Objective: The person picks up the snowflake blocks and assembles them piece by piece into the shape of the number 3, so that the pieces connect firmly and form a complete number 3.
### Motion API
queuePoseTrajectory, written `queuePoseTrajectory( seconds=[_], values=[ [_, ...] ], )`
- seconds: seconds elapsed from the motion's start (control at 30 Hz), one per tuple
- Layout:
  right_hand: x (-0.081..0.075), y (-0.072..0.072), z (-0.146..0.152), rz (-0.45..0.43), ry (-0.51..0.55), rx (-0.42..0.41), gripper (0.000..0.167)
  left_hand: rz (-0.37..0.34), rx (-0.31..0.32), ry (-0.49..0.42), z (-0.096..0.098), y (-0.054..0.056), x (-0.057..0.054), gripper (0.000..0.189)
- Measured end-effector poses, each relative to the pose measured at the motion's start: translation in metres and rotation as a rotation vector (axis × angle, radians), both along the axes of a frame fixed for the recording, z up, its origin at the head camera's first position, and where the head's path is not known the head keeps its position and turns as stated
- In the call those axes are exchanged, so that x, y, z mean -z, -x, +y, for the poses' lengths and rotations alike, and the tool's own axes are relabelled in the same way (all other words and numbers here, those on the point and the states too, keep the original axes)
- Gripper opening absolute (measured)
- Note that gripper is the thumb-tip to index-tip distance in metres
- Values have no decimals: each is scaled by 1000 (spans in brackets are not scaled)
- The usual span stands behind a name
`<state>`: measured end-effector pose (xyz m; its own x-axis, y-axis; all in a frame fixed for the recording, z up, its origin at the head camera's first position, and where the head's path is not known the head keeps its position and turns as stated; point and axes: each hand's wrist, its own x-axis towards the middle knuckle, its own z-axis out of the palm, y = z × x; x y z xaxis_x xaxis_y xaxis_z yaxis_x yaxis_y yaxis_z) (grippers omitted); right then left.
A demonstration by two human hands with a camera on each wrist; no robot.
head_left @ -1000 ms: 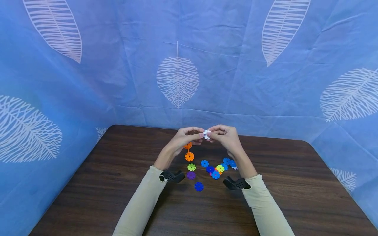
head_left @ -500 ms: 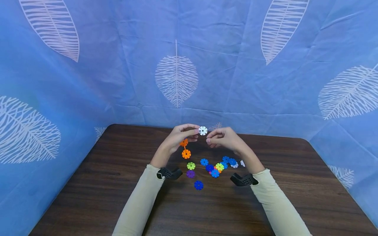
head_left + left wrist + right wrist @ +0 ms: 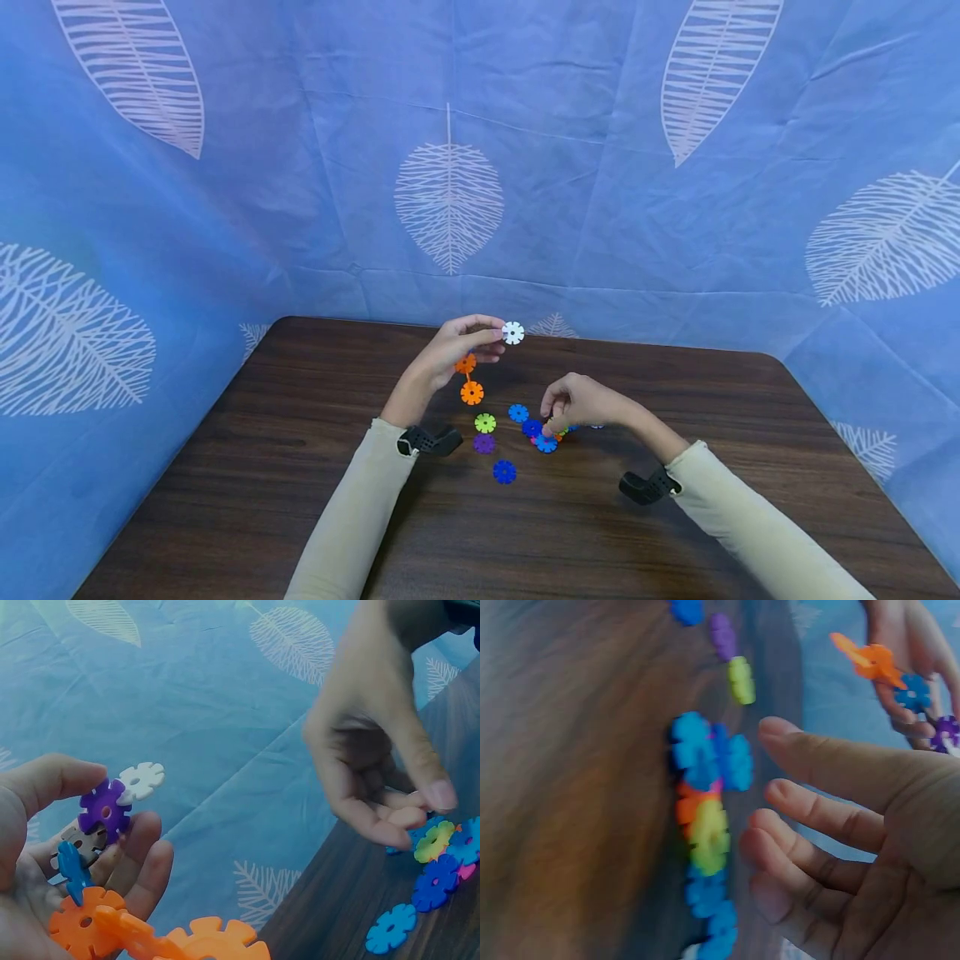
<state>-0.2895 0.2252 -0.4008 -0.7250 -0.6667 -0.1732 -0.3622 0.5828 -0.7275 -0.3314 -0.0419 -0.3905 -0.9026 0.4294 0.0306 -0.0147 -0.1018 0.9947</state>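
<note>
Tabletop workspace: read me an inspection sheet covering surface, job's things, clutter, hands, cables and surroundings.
Surface: dark wood-grain table.
Job's things: linked chain of white, purple, grey, blue and orange notched discs; more notched discs on the table.
Clutter: nothing seen.
Hands: left hand holds the chain at its purple disc; right hand near the tabletop discs, holding nothing.
Cables: nothing seen.
Surroundings: blue leaf-print cloth behind the table.

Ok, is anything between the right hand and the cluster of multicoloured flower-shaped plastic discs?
Nothing visible does. In the right wrist view, only a gap separates the right hand from the cluster of multicoloured flower-shaped plastic discs. The left hand is off to the left, out of the path.
</note>
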Motion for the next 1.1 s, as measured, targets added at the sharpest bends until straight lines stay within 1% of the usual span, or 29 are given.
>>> queuePoseTrajectory(
  seconds=[0.27,0.4,0.47,0.6,0.73,0.8,0.93,1.03,1.1],
  values=[
    [15,-8,0,55,-78,48,27,-11,13,18,2,0,0,26],
    [18,-8,-2,75,-99,57,25,-9,21,22,3,1,1,27],
    [19,-8,-3,71,-100,69,23,-13,23,21,3,1,2,27],
    [19,-6,-2,46,-83,84,19,-21,22,24,4,2,3,30],
    [19,-3,0,0,-29,71,15,-16,24,32,5,2,4,34],
    [17,-1,2,-25,-1,59,13,-13,28,29,5,2,5,34],
    [11,5,5,-40,43,55,11,-14,31,23,5,2,5,35],
    [5,9,5,-27,77,100,10,-18,30,20,5,2,5,37],
    [0,13,5,4,101,140,10,-22,29,16,5,2,4,37]
  ],
)
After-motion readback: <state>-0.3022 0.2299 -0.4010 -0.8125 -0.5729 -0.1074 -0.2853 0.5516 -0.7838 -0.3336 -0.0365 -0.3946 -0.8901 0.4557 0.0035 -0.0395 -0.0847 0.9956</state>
